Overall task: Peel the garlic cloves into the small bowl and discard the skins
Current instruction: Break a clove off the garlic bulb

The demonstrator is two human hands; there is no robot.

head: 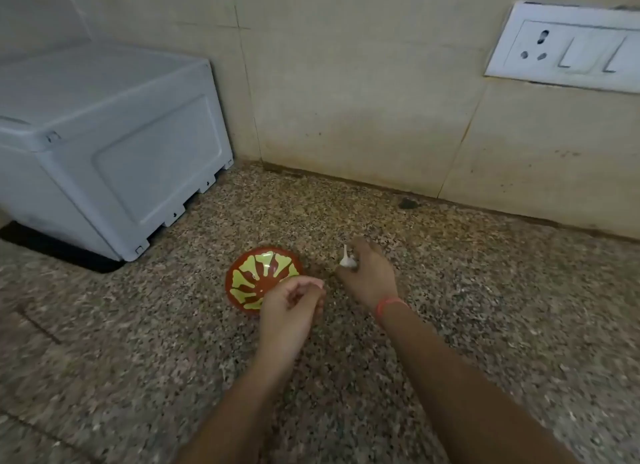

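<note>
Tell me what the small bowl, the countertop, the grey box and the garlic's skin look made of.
Small bowl: probably glazed ceramic; glossy red with yellow-green pattern and bright highlights.
Countertop: stone, likely granite, smooth-looking; mottled brown-grey speckle.
Grey box: moulded plastic, matte; recessed panels and small clips.
Garlic in the right hand: dry, papery white skin, it seems.
</note>
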